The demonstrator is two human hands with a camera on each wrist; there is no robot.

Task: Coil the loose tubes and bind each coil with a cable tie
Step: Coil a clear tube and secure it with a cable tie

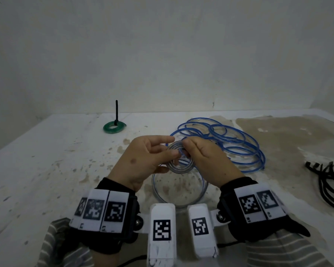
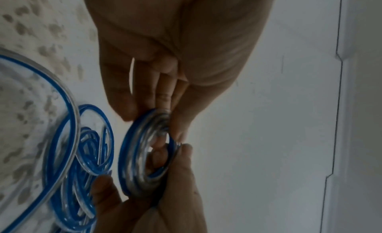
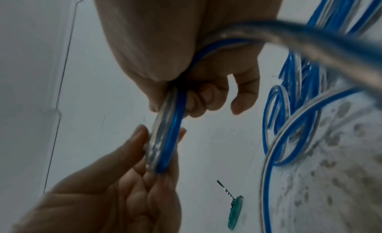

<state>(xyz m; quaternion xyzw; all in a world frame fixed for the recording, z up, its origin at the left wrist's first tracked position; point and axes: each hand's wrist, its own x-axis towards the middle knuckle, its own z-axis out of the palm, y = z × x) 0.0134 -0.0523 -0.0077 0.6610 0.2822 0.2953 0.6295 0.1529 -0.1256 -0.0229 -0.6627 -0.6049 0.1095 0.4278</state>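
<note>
Both hands hold one small coil point(image 1: 178, 159) of clear tube with a blue stripe above the table's middle. My left hand point(image 1: 172, 148) pinches its left side between thumb and fingers, as the left wrist view shows on the coil point(image 2: 144, 154). My right hand point(image 1: 185, 150) curls its fingers round the coil's top point(image 3: 165, 138), and the tube runs under its palm. The rest of that tube point(image 1: 229, 143) lies in loose loops behind the hands, with one wide loop point(image 1: 179, 205) below them. A green coil point(image 1: 114, 128), bound with a black tie, lies at the far left.
A bunch of black cable ties point(image 1: 330, 182) lies at the right edge of the stained white table point(image 1: 46, 170). A plain wall rises just behind the table. The green coil point(image 3: 235, 210) also shows in the right wrist view.
</note>
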